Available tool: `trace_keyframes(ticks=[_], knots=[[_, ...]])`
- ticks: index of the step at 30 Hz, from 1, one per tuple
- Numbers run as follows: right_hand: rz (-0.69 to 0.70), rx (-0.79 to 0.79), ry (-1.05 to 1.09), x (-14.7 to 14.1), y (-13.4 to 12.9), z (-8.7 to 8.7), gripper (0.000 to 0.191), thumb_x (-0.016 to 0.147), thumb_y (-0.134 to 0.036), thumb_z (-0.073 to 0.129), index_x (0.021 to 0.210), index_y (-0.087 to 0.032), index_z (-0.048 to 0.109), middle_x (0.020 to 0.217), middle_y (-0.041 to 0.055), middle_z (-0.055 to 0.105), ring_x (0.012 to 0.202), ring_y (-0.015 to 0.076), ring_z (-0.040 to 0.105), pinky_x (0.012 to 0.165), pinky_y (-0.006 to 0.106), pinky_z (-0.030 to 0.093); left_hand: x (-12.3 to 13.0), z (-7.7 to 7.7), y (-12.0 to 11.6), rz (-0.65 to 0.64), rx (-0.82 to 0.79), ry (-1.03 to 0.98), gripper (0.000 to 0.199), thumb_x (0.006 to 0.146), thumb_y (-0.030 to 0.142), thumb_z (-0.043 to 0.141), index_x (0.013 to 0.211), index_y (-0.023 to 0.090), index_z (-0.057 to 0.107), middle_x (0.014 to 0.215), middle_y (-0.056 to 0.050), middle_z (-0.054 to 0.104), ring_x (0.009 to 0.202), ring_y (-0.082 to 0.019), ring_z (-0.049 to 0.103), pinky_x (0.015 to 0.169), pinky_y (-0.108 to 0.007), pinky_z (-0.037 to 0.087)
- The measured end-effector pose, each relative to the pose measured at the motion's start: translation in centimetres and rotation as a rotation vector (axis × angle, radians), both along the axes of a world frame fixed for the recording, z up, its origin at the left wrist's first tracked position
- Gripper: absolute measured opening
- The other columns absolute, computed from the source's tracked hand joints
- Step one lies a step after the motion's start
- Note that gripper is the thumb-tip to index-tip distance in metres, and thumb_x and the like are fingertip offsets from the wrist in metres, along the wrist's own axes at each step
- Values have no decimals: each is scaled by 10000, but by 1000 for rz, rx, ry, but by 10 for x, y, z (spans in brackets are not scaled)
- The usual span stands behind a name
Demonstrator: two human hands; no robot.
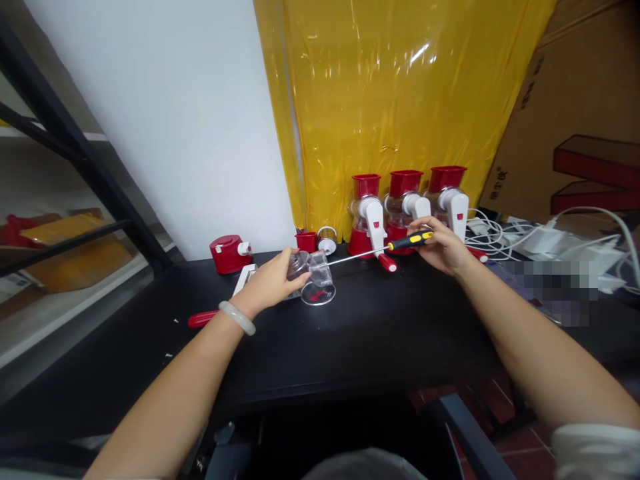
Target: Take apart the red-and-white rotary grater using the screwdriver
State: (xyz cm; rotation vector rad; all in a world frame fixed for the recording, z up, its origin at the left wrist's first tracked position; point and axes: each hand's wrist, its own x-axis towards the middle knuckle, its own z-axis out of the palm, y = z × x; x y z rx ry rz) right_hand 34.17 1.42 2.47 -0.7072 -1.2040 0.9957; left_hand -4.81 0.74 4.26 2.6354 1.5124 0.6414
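My left hand (274, 281) is closed around a clear plastic grater body (320, 292), whose round opening faces me just above the black table. In my right hand (445, 248) is a screwdriver (409, 241) with a yellow and black handle, gripped by the fingers. Its long metal shaft points left, and the tip meets or overlaps the clear body; exact contact cannot be made out. A white crank arm (245, 279) with a red handle (203, 319) lies by my left wrist. Behind the body are a small red part (306, 240) and a metal grater drum (327, 239).
A red base (230, 255) with a white knob stands at the left. Three red-and-white rotary graters (367, 217) line the back. White cables and adapters (545, 240) crowd the right of the black table (370, 333). Shelves (90, 253) stand at far left.
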Motion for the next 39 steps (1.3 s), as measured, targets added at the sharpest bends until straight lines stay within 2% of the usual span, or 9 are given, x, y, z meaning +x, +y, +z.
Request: trace_keyframes(ticks=[5,10,15,18,21,32,39], knots=[[-47,-29,-13,0,1,-2,414,476,-80,559,829,-272,661,836,2,620,777,163,561,665,301,477,0,1,-1,0,-8,9,617,912,631,494,1337,186,446,1183,-158,673,997,-322,677,797,-409,500],[6,-13,3,2,0,-3,411,508,-114,572,874,-275,667,840,10,641,780,174,582,678,316,490,1,2,-1,22,-12,23,619,912,622,503,1341,180,442,1175,-154,676,977,-319,680,784,-403,496],[-14,-29,-3,2,2,-3,253,655,-196,639,895,-274,652,822,10,631,736,172,577,639,318,490,1,1,-1,14,-8,22,617,912,621,506,1344,185,440,1180,-152,677,978,-316,682,779,-397,494],[-59,-56,-28,2,5,-3,196,671,-198,651,858,-257,653,793,6,606,662,151,539,560,285,442,0,1,0,12,-3,20,615,913,619,505,1344,185,442,1176,-151,679,989,-319,681,777,-396,494],[-60,-55,-31,1,5,-3,221,641,-167,638,845,-246,666,792,9,593,659,143,524,532,264,409,0,0,0,15,-5,22,619,912,623,504,1344,184,442,1176,-152,678,975,-317,683,771,-396,494],[12,43,-42,4,1,-5,364,554,-137,596,879,-271,689,857,11,604,801,164,554,688,295,486,0,1,0,9,-5,23,614,918,619,500,1342,180,434,1187,-160,670,999,-320,675,801,-409,499],[16,26,-53,5,2,-7,398,516,-105,612,873,-270,675,873,1,601,766,151,543,662,284,457,0,0,0,2,-2,5,607,909,623,506,1331,188,451,1181,-152,679,1004,-325,681,798,-407,503]])
